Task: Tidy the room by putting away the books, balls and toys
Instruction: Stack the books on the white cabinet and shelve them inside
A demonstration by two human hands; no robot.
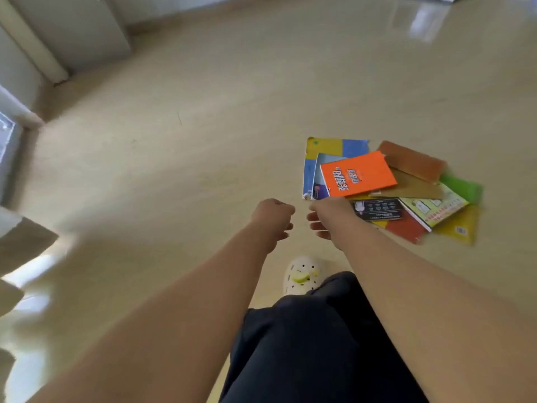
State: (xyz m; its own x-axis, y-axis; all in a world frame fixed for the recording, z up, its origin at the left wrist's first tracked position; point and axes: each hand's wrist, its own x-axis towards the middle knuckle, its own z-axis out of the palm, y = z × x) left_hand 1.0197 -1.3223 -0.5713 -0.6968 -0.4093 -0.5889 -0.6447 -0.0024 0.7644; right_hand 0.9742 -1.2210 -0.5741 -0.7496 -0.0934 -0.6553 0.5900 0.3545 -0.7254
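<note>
Floor: pale, glossy, bounded at its far edge by a wall and a grey cabinet in the far-left corner.

Pile of books: lay flat on the floor, well apart from the far edge, loosely fanned and overlapping.
- Orange book: uppermost, cover up, tilted.
- Yellow-and-blue book: beneath it, at the pile's far-left corner.
- Brown book: at the far side, partly over a green book.
- Black-printed cover: at the near edge, just beside the right hand.

White clog and dark trouser leg: on the floor nearer the wearer, beside the pile, not on it.

Left hand: fingers loosely curled, held nothing, above bare floor, left of the pile.

Right hand: fingers relaxed and apart, empty, over the pile's near-left corner; contact with the books could not be told. Nothing lay between either hand and the books.
</note>
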